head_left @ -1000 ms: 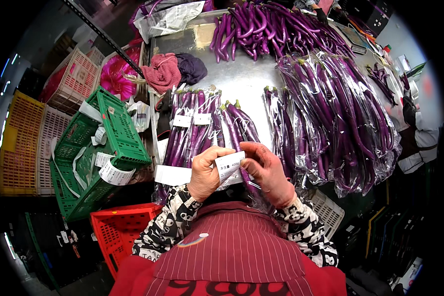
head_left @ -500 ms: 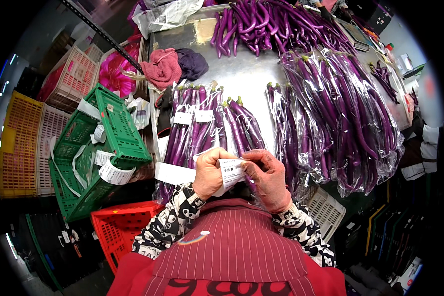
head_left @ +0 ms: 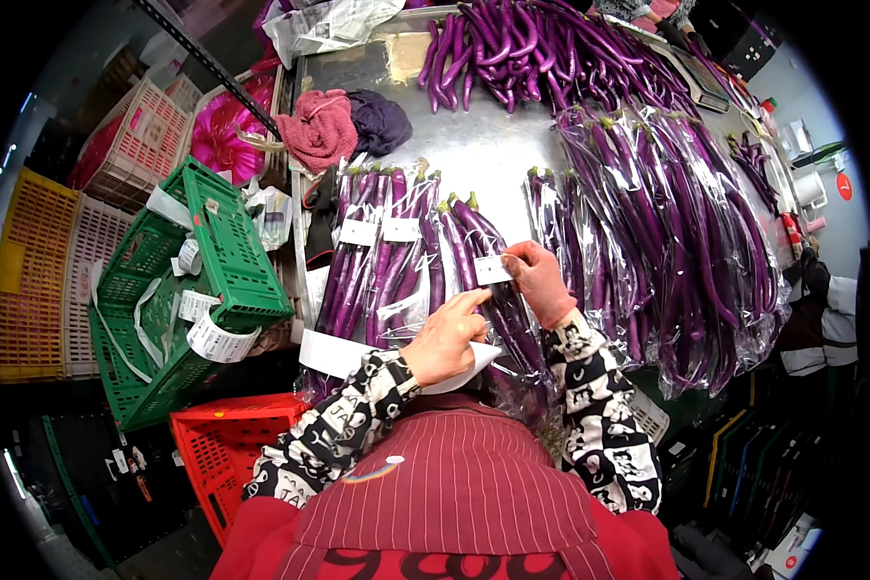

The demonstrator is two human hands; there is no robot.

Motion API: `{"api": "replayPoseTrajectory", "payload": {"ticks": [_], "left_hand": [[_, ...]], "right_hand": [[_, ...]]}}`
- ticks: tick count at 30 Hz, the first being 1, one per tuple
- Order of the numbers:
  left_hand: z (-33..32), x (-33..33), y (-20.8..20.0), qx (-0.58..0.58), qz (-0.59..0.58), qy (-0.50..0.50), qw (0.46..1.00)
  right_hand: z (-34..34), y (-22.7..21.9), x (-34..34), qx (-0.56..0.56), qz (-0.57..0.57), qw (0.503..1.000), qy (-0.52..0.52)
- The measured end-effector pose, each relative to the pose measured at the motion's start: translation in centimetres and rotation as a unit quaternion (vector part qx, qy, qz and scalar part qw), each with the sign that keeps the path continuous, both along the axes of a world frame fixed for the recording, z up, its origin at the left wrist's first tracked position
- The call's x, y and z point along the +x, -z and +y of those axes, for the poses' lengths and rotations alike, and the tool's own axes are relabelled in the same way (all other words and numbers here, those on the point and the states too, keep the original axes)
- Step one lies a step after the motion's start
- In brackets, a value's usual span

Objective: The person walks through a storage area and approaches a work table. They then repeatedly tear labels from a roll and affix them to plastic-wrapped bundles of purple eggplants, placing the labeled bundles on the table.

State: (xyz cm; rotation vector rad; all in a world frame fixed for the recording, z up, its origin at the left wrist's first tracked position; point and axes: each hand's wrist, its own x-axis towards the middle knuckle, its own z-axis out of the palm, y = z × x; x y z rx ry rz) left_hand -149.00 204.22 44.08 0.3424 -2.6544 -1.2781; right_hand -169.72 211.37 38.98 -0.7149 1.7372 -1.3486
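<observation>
Right hand (head_left: 539,282): thumb and fingertips pinched together on right edge of small white rectangular paper label (head_left: 493,269); label just left of those fingertips, over clear plastic bag of long purple eggplants (head_left: 510,324). Left hand (head_left: 445,340): index finger stretched toward label, other fingers loosely curled; curling white paper strip (head_left: 472,369) under palm (whether gripped, cannot tell). Beyond both hands, grey metal counter (head_left: 464,145); right of right hand, large heap of bagged eggplants (head_left: 672,242).

a small white label (head_left: 491,270) is over long purple eggplants (head_left: 514,327) bagged in clear plastic.
</observation>
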Motion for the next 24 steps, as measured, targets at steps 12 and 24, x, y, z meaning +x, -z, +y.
{"api": "replayPoseTrajectory", "payload": {"ticks": [12,24], "left_hand": [[0.4,-3.8,9.2,-0.041,0.021,-0.040,0.998],[0.4,-3.6,10.4,-0.049,-0.006,-0.025,0.998]], "right_hand": [[-2.8,0.3,2.5,0.155,0.326,0.932,0.038],[-1.6,6.9,-0.1,0.157,0.273,0.948,0.038]]}}
